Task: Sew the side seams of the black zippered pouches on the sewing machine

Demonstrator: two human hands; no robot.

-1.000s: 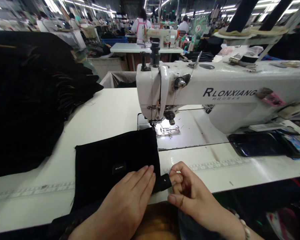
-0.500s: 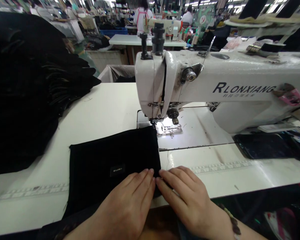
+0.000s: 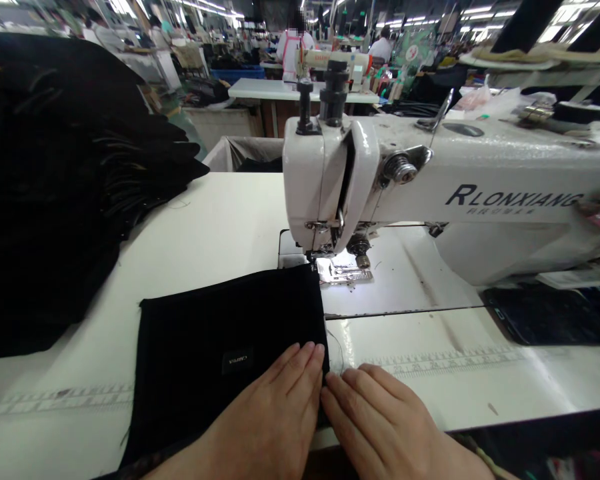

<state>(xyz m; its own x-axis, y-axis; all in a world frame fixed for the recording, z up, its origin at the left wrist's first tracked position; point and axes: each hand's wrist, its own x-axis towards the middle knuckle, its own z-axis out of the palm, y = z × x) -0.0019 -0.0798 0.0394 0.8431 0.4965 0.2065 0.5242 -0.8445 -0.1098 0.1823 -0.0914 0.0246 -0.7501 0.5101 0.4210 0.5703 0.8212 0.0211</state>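
A black fabric piece point(image 3: 205, 333) with a small label point(image 3: 238, 361) lies flat on the white table point(image 3: 220, 220). Its top right corner is under the needle area of the white sewing machine point(image 3: 310, 180). My left hand point(image 3: 275, 400) rests flat on the fabric near its right edge, fingers stretched out and side by side. Just to the right, my right hand point(image 3: 380, 420) has its fingertips at that same edge, fingers together and slightly bent; what they may pinch is hidden.
A large heap of black fabric point(image 3: 55, 187) fills the left side. On the right lies a dark phone point(image 3: 550, 317) below the machine arm. A grey-lined bin point(image 3: 225, 155) stands behind the table. People sit or stand at machines farther back.
The view has shifted slightly, so machine and table appear lower and farther right. The right hand's fingertips sit a little lower along the fabric edge. The left hand stays on the fabric.
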